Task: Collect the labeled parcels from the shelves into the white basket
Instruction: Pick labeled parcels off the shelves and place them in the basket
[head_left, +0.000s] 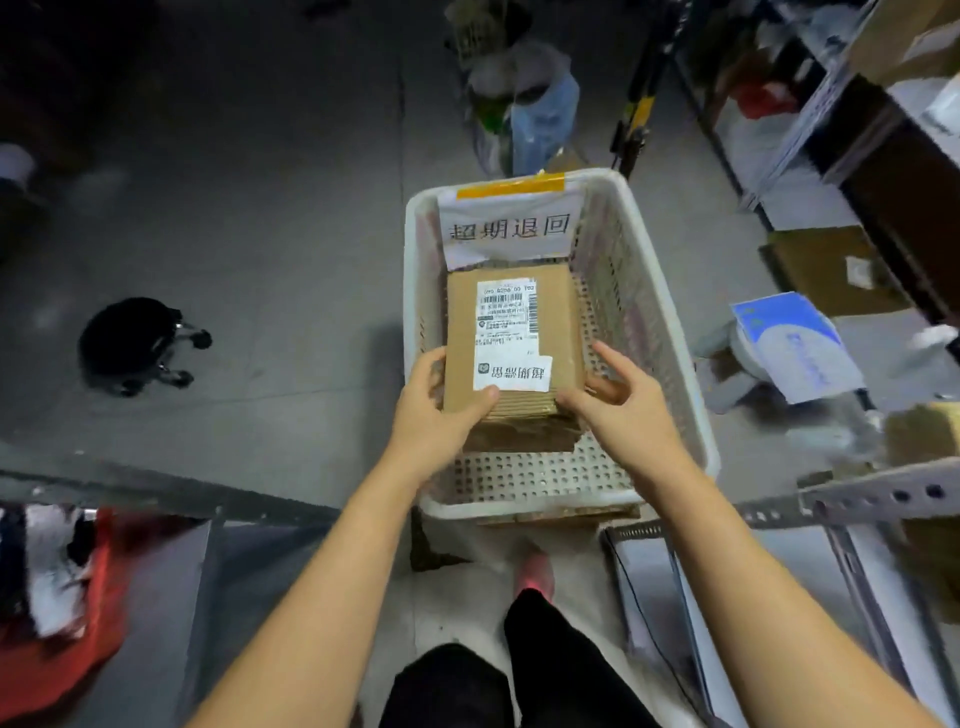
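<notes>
**Parcel held in the basket**

The left hand (436, 415) grips the near left corner of a flat brown cardboard parcel with white labels (511, 343), thumb on top, inside the white perforated plastic basket (639, 312). The right hand (618, 410), fingers spread, touches its near right corner.

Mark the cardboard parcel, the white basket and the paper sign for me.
cardboard parcel (462, 332), head view, bare cardboard left of its label
white basket (530, 478), head view, perforated near wall
paper sign (509, 228), head view, its printed characters
</notes>
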